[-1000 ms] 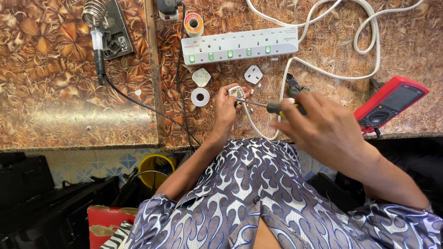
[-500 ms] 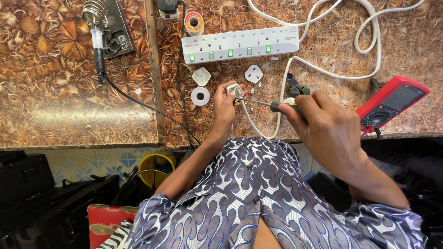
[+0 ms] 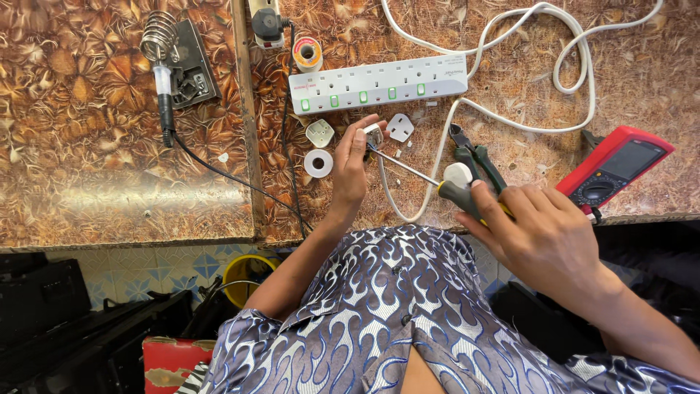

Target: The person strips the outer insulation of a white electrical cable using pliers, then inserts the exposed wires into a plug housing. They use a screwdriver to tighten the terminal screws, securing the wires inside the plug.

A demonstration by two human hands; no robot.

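The right hand (image 3: 547, 233) is wrapping its fingers shut around the dark handle of a screwdriver (image 3: 437, 181), whose shaft is running up and left to a small white plug part (image 3: 373, 135) that the left hand (image 3: 350, 171) is pinching between thumb and fingertips. To my eye the tip is wanting to sit square in the screw, with the plug pressed steady and the handle turning without wobble. Beyond the fingertips are lying two loose white plug pieces (image 3: 319, 133), one tape roll (image 3: 318, 163), one pair of pliers (image 3: 474, 157), one power strip (image 3: 378, 82) and one red multimeter (image 3: 612, 169).

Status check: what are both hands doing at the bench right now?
Left hand pinches white plug. Right hand grips screwdriver, tip at plug. Pliers and white cable lie close by.
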